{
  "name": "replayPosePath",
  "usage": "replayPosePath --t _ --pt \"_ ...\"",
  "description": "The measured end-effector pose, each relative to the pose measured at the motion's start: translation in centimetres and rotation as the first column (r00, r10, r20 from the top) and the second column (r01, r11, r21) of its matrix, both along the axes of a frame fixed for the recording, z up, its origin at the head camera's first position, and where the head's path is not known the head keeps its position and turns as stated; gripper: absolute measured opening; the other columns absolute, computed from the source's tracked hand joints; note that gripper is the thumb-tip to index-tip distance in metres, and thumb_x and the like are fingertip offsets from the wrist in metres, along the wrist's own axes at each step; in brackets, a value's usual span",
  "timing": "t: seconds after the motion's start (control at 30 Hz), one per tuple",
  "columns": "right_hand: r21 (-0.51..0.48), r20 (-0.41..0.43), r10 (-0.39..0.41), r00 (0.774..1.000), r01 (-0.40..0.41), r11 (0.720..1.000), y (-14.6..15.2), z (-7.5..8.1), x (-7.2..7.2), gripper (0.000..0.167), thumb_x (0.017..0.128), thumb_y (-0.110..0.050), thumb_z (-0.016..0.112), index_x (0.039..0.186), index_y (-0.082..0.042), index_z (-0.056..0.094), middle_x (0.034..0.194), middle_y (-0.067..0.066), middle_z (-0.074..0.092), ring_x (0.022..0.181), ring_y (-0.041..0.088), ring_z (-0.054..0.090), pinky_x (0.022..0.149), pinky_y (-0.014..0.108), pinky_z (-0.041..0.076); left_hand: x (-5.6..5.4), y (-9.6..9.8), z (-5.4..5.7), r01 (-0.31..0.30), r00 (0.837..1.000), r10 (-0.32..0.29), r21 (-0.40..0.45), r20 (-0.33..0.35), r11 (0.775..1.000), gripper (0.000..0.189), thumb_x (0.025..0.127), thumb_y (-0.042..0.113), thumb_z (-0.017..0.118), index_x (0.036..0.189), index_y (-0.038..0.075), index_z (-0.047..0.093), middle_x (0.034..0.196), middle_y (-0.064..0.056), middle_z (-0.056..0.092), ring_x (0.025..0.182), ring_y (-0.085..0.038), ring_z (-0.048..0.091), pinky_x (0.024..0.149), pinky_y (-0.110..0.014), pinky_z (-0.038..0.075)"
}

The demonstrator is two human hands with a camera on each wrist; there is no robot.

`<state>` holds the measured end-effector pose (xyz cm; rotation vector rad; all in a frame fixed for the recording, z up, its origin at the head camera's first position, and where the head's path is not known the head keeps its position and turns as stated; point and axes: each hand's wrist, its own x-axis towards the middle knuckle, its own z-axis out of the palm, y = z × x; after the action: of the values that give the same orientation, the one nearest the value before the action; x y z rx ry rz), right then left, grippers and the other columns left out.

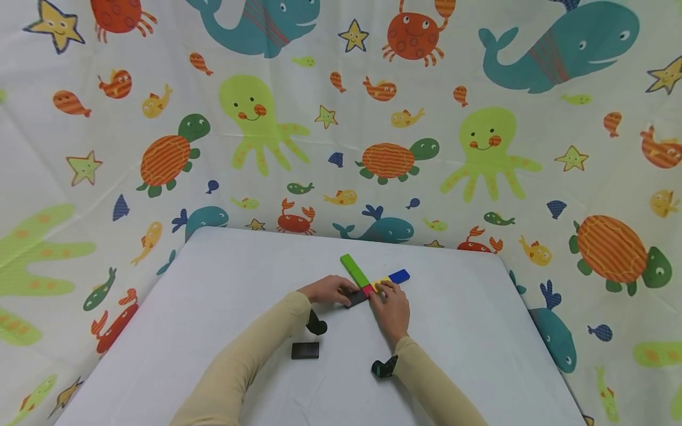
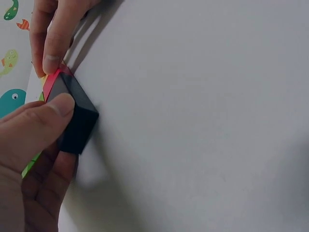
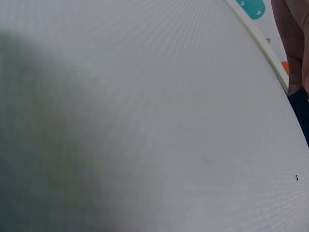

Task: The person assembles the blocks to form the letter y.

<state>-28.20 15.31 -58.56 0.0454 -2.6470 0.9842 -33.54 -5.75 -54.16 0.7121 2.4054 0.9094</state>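
Low on the white table, my left hand (image 1: 331, 290) pinches a black block (image 1: 357, 297) between thumb and fingers. The left wrist view shows the thumb on top of this black block (image 2: 77, 113), whose end meets a small red block (image 1: 368, 290). My right hand (image 1: 392, 307) pinches a yellow block (image 1: 380, 282), its fingertips beside the red one and partly covering the yellow. A long green strip (image 1: 354, 271) runs from the red block toward the far left. Beyond the yellow lies a blue block (image 1: 399, 276). The right wrist view catches only part of a hand and a dark block (image 3: 300, 113).
A second black block (image 1: 305, 350) lies apart, nearer the front, beside the left forearm. The white table (image 1: 240, 266) extends around the blocks. Behind it hangs a cloth (image 1: 330, 160) printed with sea animals.
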Motion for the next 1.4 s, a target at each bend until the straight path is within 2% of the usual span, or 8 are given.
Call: replayPosePath --t 0.27,0.43,0.67,0.9,1.13,1.27,1.4 --pt "0.0 -0.015 -0.005 1.0 0.005 1.0 -0.1 -0.1 0.1 0.037 0.089 -0.034 0.072 0.116 -0.009 0.072 0.125 0.008 0.061 0.107 0.028 0.058 0.092 0.047 0.045 0.5 -0.8 0.4 -0.029 0.999 0.029 0.004 0.04 1.0 0.042 0.091 0.027 0.07 0.131 0.021 0.064 0.124 -0.001 0.063 0.117 -0.019 0.054 0.102 -0.043 0.042" --pt "0.004 -0.013 -0.005 1.0 0.005 1.0 -0.1 -0.3 0.0 0.036 0.089 -0.033 0.072 0.116 -0.009 0.072 0.125 0.007 0.061 0.108 0.028 0.057 0.093 0.047 0.044 1.1 -2.1 1.0 -0.038 0.997 0.036 0.035 0.067 0.999 0.048 0.092 0.028 0.069 0.137 0.019 0.059 0.133 -0.002 0.059 0.119 -0.021 0.056 0.102 -0.045 0.043" --pt "-0.018 -0.009 -0.001 1.0 0.001 1.0 -0.1 -0.3 -0.2 0.036 0.089 -0.032 0.072 0.116 -0.008 0.072 0.126 0.007 0.061 0.109 0.028 0.057 0.094 0.047 0.043 2.5 -4.8 2.2 0.04 0.994 -0.049 0.091 0.097 0.995 0.052 0.095 0.025 0.064 0.144 0.016 0.05 0.137 -0.007 0.057 0.118 -0.022 0.058 0.102 -0.049 0.042" --pt "-0.017 -0.018 -0.006 1.0 0.006 1.0 -0.3 -0.6 -0.2 0.035 0.089 -0.031 0.073 0.115 -0.009 0.072 0.125 0.007 0.061 0.107 0.028 0.058 0.093 0.047 0.044 4.4 -8.0 3.1 0.099 0.973 -0.127 0.151 0.192 0.984 0.044 0.096 0.016 0.063 0.139 0.009 0.055 0.133 -0.01 0.059 0.118 -0.023 0.058 0.099 -0.044 0.045" --pt "-0.016 -0.014 -0.011 1.0 0.011 1.0 -0.2 -0.9 -0.3 0.035 0.089 -0.032 0.073 0.116 -0.01 0.072 0.126 0.006 0.061 0.108 0.027 0.057 0.093 0.046 0.043 6.3 -9.5 3.0 0.131 0.951 -0.182 0.21 0.25 0.969 0.038 0.093 0.009 0.065 0.131 0.007 0.062 0.13 -0.01 0.06 0.116 -0.028 0.057 0.094 -0.036 0.047" --pt "-0.023 -0.009 -0.011 1.0 0.011 1.0 -0.2 -0.9 -0.3 0.036 0.089 -0.033 0.073 0.116 -0.009 0.072 0.126 0.006 0.061 0.108 0.027 0.057 0.093 0.046 0.043 7.0 -9.7 2.6 0.163 0.945 -0.207 0.185 0.252 0.969 0.036 0.09 0.01 0.069 0.127 0.01 0.066 0.126 -0.005 0.061 0.11 -0.025 0.059 0.09 -0.032 0.048" --pt "-0.023 -0.002 -0.005 1.0 0.005 1.0 -0.2 -0.7 -0.1 0.036 0.089 -0.033 0.072 0.117 -0.009 0.072 0.126 0.007 0.06 0.108 0.028 0.057 0.093 0.046 0.043 7.6 -9.5 2.1 0.231 0.936 -0.261 0.146 0.236 0.962 0.036 0.088 0.007 0.071 0.123 0.011 0.069 0.121 0.001 0.061 0.106 -0.022 0.06 0.087 -0.027 0.048"
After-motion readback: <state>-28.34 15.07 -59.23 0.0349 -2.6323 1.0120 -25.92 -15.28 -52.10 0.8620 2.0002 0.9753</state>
